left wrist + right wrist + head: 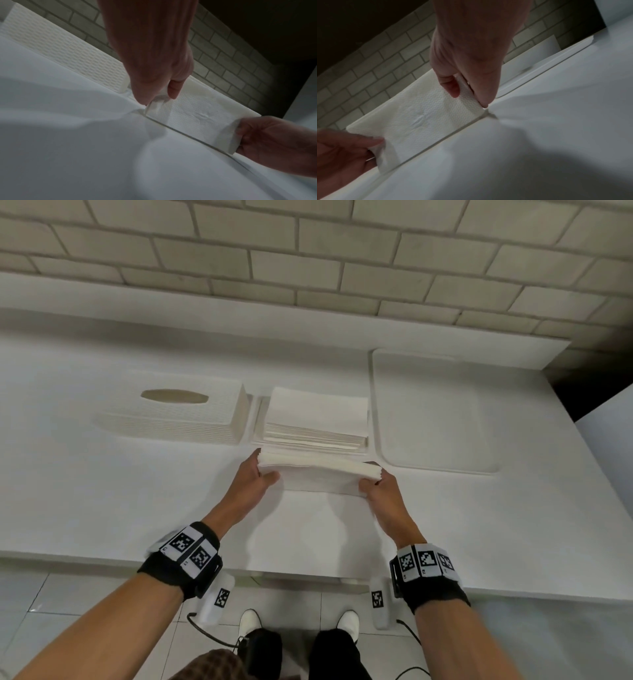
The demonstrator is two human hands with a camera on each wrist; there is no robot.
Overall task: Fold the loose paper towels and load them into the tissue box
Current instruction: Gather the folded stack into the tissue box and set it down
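A folded bundle of white paper towels point(318, 472) is held between both hands just above the white counter point(137, 491). My left hand point(260, 474) pinches its left end, thumb in front and fingers behind. My right hand point(375, 484) pinches the right end the same way. The wrist views show the embossed towel point(197, 115) point(423, 119) standing on its long edge on the counter. Behind it lies a stack of flat paper towels point(315, 419). The white textured tissue box cover point(178, 412), with its oval slot on top, sits left of that stack.
A white rectangular tray point(431, 412) lies right of the stack. A brick wall point(308, 268) rises behind a white ledge. The counter's front edge runs near my wrists, with tiled floor and my feet below. A dark gap opens at the far right.
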